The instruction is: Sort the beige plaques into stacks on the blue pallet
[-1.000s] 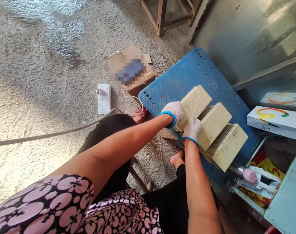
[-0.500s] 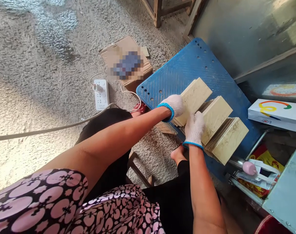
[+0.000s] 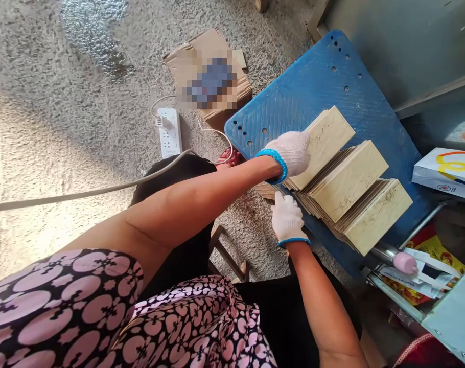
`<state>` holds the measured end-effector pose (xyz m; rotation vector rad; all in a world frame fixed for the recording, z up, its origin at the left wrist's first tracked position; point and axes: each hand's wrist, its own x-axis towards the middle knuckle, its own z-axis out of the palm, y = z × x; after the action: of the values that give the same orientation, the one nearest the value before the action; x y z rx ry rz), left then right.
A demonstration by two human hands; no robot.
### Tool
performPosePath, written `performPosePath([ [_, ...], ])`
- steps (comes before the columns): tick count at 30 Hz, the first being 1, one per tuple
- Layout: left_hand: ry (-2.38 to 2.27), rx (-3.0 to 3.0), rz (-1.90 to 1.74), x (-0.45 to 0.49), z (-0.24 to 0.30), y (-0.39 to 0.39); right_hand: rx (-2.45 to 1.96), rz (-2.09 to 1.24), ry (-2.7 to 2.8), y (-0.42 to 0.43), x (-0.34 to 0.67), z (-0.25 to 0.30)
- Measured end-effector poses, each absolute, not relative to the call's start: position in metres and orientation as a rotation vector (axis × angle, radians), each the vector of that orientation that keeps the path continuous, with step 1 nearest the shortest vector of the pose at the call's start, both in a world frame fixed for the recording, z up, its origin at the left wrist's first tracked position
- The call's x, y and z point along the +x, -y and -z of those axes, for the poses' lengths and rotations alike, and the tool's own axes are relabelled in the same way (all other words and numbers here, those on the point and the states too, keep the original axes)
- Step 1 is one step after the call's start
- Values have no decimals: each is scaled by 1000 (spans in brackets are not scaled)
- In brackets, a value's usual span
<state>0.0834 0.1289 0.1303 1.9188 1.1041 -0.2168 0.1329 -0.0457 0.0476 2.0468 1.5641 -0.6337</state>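
Three stacks of thin, cream-coloured rectangular boards lie fanned out on a blue plastic platform (image 3: pixel 374 102): a left stack (image 3: pixel 330 143), a middle stack (image 3: pixel 351 179) and a right stack (image 3: pixel 381 217). Both hands wear white knit gloves with blue cuffs. My left hand (image 3: pixel 292 153) is closed at the near-left edge of the left stack, its fingertips hidden against the boards. Just off the near end of that stack is my right hand (image 3: pixel 288 220), fingers curled together. Whatever those fingers may hold is hidden.
On the rough concrete floor stand a cardboard box (image 3: pixel 205 43) with a blurred item on top and a white power strip (image 3: pixel 169 133). A cable (image 3: pixel 140 180) crosses at left. To the right are a white printed box (image 3: pixel 443 176) and an open drawer (image 3: pixel 401 294) holding packets.
My right hand has left the gap between the left and middle stacks and drawn back to the near end. The left and middle stacks now sit closer together. The view has shifted.
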Motion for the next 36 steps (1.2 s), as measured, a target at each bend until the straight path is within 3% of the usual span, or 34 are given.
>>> performPosePath([
  [11, -1108, 1976, 208, 75, -129, -136, 2049, 449, -1630, 58, 130, -23],
  [28, -1023, 2016, 260, 82, -120, -116, 2008, 911, -1479, 52, 121, -14],
  [36, -987, 1980, 272, 77, -124, -124, 2172, 915, -1474, 34, 128, -29],
])
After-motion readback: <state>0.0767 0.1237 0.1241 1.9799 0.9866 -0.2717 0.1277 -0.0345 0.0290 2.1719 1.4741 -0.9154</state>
